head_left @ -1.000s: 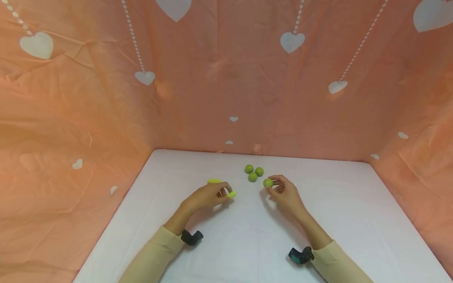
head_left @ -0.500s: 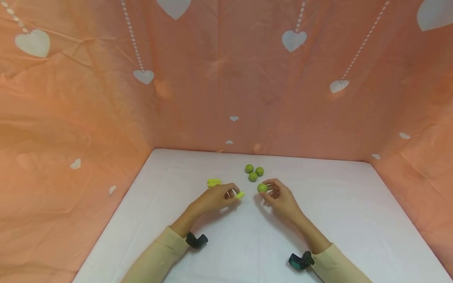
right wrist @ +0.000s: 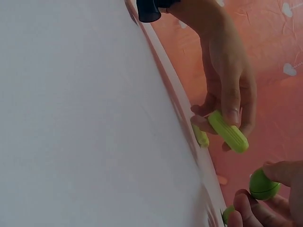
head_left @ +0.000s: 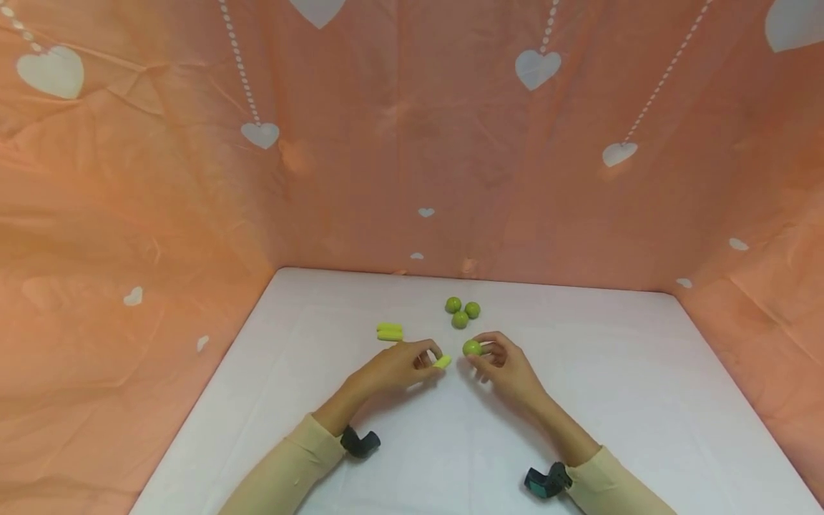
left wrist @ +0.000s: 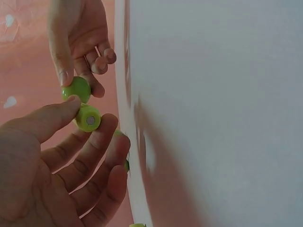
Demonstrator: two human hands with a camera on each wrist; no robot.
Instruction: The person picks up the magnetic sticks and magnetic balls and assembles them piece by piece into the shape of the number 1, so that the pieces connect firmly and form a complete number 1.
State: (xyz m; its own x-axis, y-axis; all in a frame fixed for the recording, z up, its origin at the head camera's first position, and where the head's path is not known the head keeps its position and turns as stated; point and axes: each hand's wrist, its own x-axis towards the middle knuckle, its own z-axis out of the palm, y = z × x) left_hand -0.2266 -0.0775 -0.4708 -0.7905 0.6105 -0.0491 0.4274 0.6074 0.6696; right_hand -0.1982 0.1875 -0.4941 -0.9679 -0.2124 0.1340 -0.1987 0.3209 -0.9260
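My left hand (head_left: 398, 366) pinches a short yellow-green magnetic rod (right wrist: 228, 132) between thumb and fingers; the left wrist view shows a round grey spot on its near end. Opposite it, my right hand (head_left: 510, 368) pinches a green ball (head_left: 472, 347) at the fingertips. In the head view a small gap separates the rod's tip from the ball. A thin seam runs round the ball in the right wrist view. Both hands are held above the white table (head_left: 450, 443).
Two more yellow-green rods (head_left: 389, 335) lie side by side beyond my left hand. Three green balls (head_left: 460, 320) sit clustered behind the hands. Peach cloth (head_left: 412, 157) with white hearts walls the table's back and sides. A black wrist camera (head_left: 360, 442) shows at the left cuff.
My left hand has moved right and slightly nearer with the rod, uncovering the two rods on the table. My right hand has brought the ball left and nearer, narrowing the gap.
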